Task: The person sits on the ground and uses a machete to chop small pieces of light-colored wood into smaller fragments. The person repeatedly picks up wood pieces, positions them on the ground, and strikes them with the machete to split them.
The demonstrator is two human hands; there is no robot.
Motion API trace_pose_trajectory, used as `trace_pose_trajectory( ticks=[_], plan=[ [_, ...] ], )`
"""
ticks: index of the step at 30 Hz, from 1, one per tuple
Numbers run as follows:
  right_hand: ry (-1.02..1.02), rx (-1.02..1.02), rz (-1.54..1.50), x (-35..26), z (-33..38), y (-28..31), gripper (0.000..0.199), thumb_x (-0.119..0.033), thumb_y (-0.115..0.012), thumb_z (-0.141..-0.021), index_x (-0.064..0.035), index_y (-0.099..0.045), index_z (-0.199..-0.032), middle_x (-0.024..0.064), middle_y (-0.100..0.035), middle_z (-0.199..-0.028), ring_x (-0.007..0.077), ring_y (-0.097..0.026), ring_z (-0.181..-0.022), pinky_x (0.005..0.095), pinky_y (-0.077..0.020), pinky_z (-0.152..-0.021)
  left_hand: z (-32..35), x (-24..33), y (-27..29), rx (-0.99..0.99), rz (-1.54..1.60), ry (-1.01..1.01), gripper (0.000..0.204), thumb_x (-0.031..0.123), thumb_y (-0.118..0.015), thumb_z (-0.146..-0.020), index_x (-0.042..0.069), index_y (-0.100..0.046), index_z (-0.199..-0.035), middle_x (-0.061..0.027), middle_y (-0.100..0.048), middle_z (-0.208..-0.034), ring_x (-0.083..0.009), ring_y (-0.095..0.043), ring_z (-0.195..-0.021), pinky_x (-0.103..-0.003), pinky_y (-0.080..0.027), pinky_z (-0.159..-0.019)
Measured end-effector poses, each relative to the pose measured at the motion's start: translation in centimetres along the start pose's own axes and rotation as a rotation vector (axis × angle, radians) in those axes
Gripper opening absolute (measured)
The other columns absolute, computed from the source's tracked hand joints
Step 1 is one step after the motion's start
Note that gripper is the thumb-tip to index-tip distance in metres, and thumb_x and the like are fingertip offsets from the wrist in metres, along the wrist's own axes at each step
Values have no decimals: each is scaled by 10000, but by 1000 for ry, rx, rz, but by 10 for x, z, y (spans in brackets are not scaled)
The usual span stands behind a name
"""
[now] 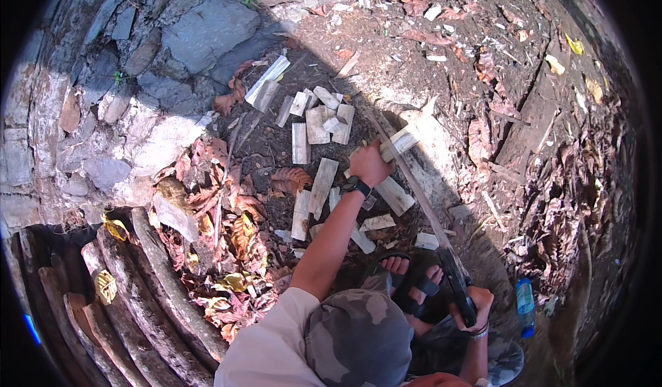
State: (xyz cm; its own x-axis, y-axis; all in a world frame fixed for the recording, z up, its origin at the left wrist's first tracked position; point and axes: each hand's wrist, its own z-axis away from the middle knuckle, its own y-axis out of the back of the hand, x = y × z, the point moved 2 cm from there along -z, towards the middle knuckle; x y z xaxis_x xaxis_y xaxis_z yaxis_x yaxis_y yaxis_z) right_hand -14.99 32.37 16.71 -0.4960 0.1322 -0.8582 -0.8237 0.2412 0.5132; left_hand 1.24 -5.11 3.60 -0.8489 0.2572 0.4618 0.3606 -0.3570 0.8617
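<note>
Machete [423,206] slants up-left from right hand [477,308], fist wrapped round its dark handle [456,282]; probably stiff, fairly weighty, best held there, clear of the edge. Split wood piece [405,139] beside the blade's far part: likely light, rigid, rough. Left hand [371,164] curled round its left end; sensible hold, though blade's close.

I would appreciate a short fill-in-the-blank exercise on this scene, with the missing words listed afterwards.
1. The right hand grips the long-bladed tool by its black ____.
2. The left hand is next to a pale piece of ____.
3. The bottle is to the ____ of the right hand.
4. The long logs are in the picture's lower ____ corner.

Missing words: handle; wood; right; left.
</note>
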Motion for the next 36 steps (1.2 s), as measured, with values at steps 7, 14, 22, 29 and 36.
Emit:
trace_pose_trajectory(
  ticks=[7,14,22,29,36],
  plan=[
    [33,28,52,-20,-2,12,227,-170,-736,-559,-89,-529,-605,61,-453,-507,270,-510,-422,337,-404,-446,4,9,3,-30,-53,48,554,389,-808,-660,84,-680,-1104,-229,-707,-899,-404,-697,-837,-498,-571,-757],
    [-11,63,-13,-17,28,19,211,-229,-717,-588,-100,-583,-688,58,-542,-582,268,-566,-500,348,-453,-524,-5,8,23,-243,76,-144,526,380,-804,-665,47,-710,-1061,-236,-703,-906,-385,-694,-866,-456,-566,-781],
    [189,346,83,-36,13,0,187,-145,-687,-646,-55,-531,-697,84,-492,-553,279,-537,-454,357,-426,-470,5,-8,17,-283,306,4,514,361,-768,-656,3,-695,-1016,-225,-708,-958,-392,-687,-902,-457,-553,-807],
    [-49,386,526,20,-39,-18,171,-64,-687,-749,-22,-526,-786,165,-518,-668,387,-565,-580,453,-446,-532,26,49,66,-277,134,-183,432,313,-759,-662,6,-670,-954,-239,-693,-866,-420,-675,-834,-482,-542,-760],
    [-199,47,707,59,-31,-27,305,-52,-714,-629,-47,-544,-883,148,-583,-922,377,-590,-894,449,-484,-725,54,83,85,-188,20,-350,411,293,-781,-676,24,-613,-938,-204,-690,-824,-400,-685,-816,-485,-549,-720]
  ],
)
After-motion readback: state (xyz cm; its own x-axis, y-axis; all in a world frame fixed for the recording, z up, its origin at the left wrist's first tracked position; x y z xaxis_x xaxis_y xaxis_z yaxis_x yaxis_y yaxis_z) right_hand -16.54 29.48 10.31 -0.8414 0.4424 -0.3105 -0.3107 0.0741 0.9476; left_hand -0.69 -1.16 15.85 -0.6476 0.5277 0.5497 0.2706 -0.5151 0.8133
